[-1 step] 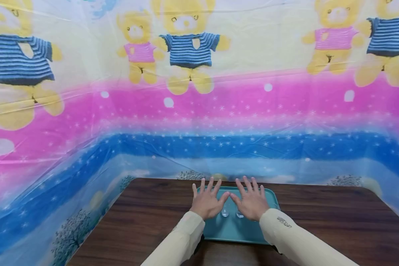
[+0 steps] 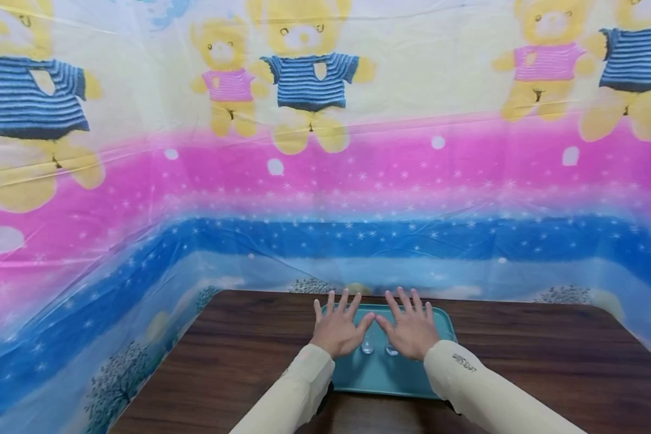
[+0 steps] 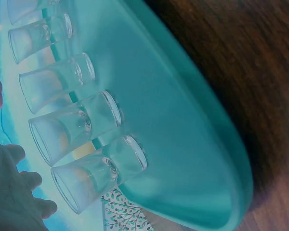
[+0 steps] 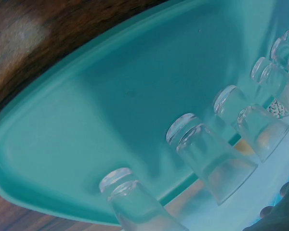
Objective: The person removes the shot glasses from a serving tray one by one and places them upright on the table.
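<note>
Both hands are held over a teal tray (image 2: 380, 383) with the fingers straight and spread. Nothing is held in either one. The left hand (image 2: 336, 334) is above the tray's left side and the right hand (image 2: 412, 336) above its right side, their thumb tips close together or touching. A clear drinking glass (image 2: 367, 345) shows between them in the head view. From the left wrist, several such glasses appear in a row, the nearest glass (image 3: 101, 171) standing upright. A similar glass (image 4: 212, 159) stands in the right wrist view. The hands hide most of the row from above.
Under the tray is a dark wooden table (image 2: 239, 355) with rounded far corners. A patterned cloth (image 2: 401, 169) with printed bears hangs behind it and along the sides. Cream sleeves (image 2: 298, 392) cover the forearms.
</note>
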Demonstrator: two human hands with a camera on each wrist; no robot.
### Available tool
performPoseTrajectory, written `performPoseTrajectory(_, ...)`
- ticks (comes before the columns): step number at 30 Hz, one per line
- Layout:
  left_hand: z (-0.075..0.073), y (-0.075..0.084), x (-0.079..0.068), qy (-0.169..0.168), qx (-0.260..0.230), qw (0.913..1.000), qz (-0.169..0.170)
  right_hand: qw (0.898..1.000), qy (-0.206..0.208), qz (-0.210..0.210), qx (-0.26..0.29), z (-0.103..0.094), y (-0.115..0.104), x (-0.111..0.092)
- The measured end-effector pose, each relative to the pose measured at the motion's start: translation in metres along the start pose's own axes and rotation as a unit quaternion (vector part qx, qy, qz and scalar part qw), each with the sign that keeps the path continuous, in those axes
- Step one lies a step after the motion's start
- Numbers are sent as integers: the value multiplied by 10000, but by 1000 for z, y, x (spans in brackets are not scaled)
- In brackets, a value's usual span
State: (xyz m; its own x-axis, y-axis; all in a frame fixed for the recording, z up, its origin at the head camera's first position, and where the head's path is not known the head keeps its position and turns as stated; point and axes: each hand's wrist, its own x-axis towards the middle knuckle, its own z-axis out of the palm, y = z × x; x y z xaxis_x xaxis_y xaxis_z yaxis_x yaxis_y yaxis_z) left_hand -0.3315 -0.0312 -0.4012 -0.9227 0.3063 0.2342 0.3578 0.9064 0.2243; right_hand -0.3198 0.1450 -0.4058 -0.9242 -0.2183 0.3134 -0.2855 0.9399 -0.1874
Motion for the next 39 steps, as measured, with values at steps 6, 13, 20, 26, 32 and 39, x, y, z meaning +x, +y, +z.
performPoseTrajectory(6, -2, 0, 0, -22, 35, 10000, -75, 10000, 63, -30, -13, -3, 4, -1)
performPoseTrajectory(13, -3, -2, -2, -70, -118, 9999, 21, 9997, 157, -182, 80, -2, 17, -7)
performPoseTrajectory(20, -26, -25, -8, 152, -507, 9983, 249, 9972, 20, -354, 655, -24, 55, -20)
performPoseTrajectory(26, -30, -51, -14, -145, -1146, 9906, 726, 9805, -69, -173, 1955, -40, 86, -21)
performPoseTrajectory(32, -15, -58, -12, -323, -1259, 9874, 901, 9612, -159, 312, 2737, -36, 112, -30)
performPoseTrajectory(39, -6, -59, -8, -333, -1428, 9834, 1066, 9386, -783, 1083, 3181, -21, 133, -35)
